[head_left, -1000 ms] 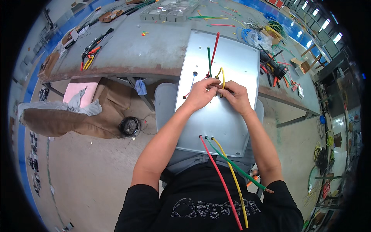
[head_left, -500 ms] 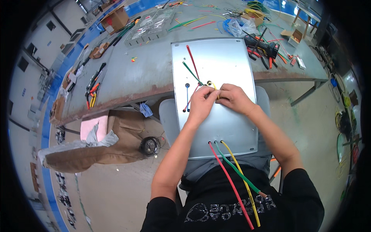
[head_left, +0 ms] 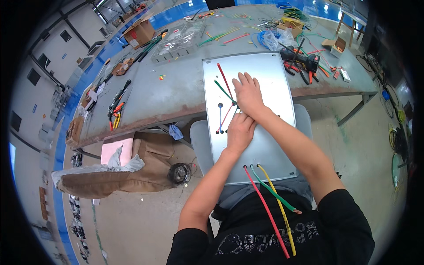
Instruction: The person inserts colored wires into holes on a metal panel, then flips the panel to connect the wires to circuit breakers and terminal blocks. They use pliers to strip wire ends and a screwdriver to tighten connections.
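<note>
A pale metal panel [head_left: 278, 145] rests on my lap, its far end against the table edge. My right hand [head_left: 248, 95] lies on it with fingers stretched out, beside the upper green wire [head_left: 222, 88] and upper red wire [head_left: 223, 78]. Just below, my left hand [head_left: 240, 131] is closed, its fingers curled partly under my right wrist; whatever they grip is hidden. A thin blue wire [head_left: 221, 118] runs between holes at the left. From the near holes come a thick red wire [head_left: 265, 206], a green wire [head_left: 279, 198] with bare copper end, and a yellow wire [head_left: 282, 212].
The grey table [head_left: 176, 88] holds a clear compartment box [head_left: 176, 46], pliers [head_left: 117, 106] at left, and a cordless power tool [head_left: 304, 59] at right. A brown-covered seat [head_left: 101, 183] and a black cable coil [head_left: 179, 173] are at the lower left.
My right hand has shifted up and left and spread its fingers flat. My left hand has come down toward me. The short yellow wire between my fingers is now hidden.
</note>
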{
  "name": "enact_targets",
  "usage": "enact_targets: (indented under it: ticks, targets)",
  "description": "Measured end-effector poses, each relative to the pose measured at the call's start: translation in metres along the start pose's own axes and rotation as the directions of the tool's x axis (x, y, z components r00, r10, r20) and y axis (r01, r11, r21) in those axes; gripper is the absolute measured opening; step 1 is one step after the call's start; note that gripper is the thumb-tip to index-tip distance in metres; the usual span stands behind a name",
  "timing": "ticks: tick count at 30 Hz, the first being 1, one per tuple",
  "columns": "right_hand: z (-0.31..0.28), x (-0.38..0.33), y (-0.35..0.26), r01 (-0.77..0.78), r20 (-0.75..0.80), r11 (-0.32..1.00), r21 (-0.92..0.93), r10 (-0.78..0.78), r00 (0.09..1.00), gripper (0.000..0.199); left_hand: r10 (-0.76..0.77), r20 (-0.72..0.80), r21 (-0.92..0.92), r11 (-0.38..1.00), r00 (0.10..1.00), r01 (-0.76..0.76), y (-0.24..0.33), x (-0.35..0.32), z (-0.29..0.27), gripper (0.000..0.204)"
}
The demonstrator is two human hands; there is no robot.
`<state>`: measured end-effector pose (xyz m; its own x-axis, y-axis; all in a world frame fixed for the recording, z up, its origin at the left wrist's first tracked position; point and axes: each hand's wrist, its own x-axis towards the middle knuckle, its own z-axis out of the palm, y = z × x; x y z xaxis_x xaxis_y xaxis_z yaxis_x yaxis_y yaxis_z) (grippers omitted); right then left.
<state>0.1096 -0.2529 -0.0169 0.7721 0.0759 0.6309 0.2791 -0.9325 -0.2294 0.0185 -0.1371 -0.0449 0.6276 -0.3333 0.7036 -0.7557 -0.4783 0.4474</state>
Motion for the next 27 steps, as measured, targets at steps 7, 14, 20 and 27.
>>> enact_targets:
  ticks: [7, 14, 20, 27]
  targets:
    - [0.003, -0.029, 0.0, 0.021, -0.032, 0.998, -0.059, -0.023, 0.999, 0.04, -0.114, -0.04, 0.056, 0.992, 0.993, 0.116, -0.006, -0.015, -0.038, 0.006]
    - [0.008, -0.022, -0.002, 0.099, -0.089, 0.992, -0.08, -0.106, 0.99, 0.039, -0.287, -0.126, -0.129, 0.954, 0.95, 0.271, -0.035, 0.002, -0.049, 0.028]
    - [0.0, -0.003, 0.009, -0.005, -0.13, 1.0, -0.011, 0.004, 0.991, 0.04, -0.401, -0.027, -0.301, 0.877, 0.916, 0.375, -0.047, 0.009, -0.047, 0.031]
    - [-0.006, -0.016, 0.014, 0.051, -0.12, 0.998, 0.022, -0.048, 0.992, 0.033, -0.402, 0.038, -0.337, 0.856, 0.915, 0.391, -0.034, 0.012, -0.04, 0.033]
